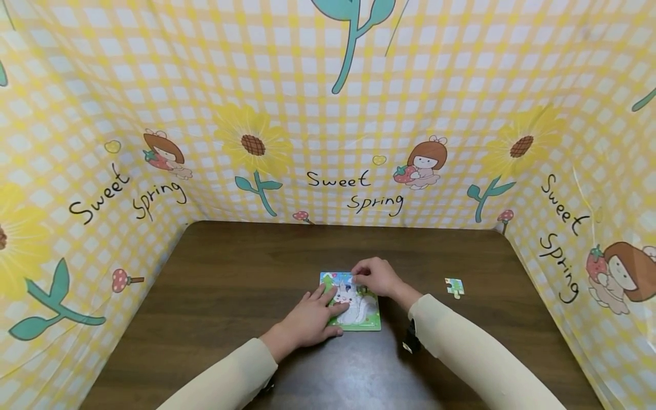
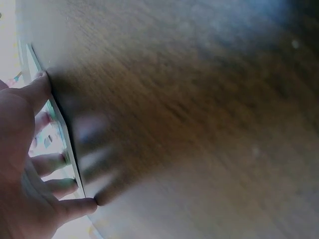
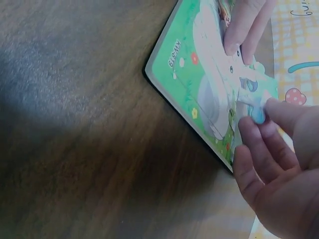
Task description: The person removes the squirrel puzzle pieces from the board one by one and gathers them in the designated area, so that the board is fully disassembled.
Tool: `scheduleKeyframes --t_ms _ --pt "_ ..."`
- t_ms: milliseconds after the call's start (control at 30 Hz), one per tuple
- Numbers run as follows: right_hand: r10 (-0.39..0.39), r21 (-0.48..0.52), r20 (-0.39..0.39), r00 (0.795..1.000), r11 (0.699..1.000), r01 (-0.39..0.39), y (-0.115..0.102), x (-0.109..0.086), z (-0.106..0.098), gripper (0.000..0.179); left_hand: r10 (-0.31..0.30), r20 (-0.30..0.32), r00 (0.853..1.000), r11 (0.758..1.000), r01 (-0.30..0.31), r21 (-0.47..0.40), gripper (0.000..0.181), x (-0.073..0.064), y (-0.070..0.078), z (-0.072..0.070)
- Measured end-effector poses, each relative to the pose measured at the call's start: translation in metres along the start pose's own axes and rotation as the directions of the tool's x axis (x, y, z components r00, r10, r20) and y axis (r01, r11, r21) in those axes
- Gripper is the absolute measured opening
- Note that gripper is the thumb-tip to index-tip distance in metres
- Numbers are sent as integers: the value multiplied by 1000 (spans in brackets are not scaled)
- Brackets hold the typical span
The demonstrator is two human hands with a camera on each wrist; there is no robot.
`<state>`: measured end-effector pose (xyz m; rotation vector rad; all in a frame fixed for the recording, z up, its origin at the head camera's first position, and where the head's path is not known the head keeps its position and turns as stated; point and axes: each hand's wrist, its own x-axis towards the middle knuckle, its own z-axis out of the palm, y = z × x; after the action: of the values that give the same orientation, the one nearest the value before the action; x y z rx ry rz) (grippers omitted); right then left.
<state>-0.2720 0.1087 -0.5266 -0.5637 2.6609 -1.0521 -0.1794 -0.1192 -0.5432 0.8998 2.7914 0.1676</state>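
Observation:
A square jigsaw puzzle [image 1: 361, 327] with a white cartoon animal on green lies on the table. My left hand [image 1: 310, 320] rests on its left side with the fingers spread; in the left wrist view, the thumb and some fingertips touch the board [image 2: 65, 132] near its edge. At the puzzle's upper right, my right hand [image 1: 380, 278] pinches a light blue puzzle piece [image 3: 257, 112] between thumb and fingers. The piece is tilted over a gap in the picture. In the right wrist view, my left fingers [image 3: 241, 25] press the puzzle's far part.
A loose puzzle piece [image 1: 454, 287], green and white, lies on the table to the right of my right hand. The brown wooden table [image 1: 230, 267] is bordered by a yellow checked cloth [image 1: 328, 142] at the back and both sides.

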Motion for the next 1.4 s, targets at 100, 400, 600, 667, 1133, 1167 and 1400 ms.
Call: scheduleKeyframes --t_ms 100,400,600,667,1133,1167,1400 --pt "-1 33 -3 1000 999 1 0 -3 -3 7 -1 4 1000 1000 1 5 63 1 0 1" --pt "40 144 -8 999 989 -38 8 -16 -26 6 -15 23 1000 1000 15 -4 62 2 2 0" --pt "92 178 -4 996 980 -90 29 -31 -53 6 -16 25 1000 1000 16 -13 62 2 2 2" --pt "96 164 -11 995 982 -93 36 -37 -63 6 -15 23 1000 1000 16 -14 62 1 3 1" --pt "138 55 -2 990 989 -138 77 -66 -111 8 -8 -1 1000 1000 8 -13 62 -1 4 -4" --pt "140 48 -3 990 989 -140 79 -67 -113 8 -8 -1 1000 1000 8 -12 62 0 4 -4" --pt "146 -10 -12 989 989 -146 99 -72 -120 8 -12 9 1000 1000 12 -16 62 0 4 -3"
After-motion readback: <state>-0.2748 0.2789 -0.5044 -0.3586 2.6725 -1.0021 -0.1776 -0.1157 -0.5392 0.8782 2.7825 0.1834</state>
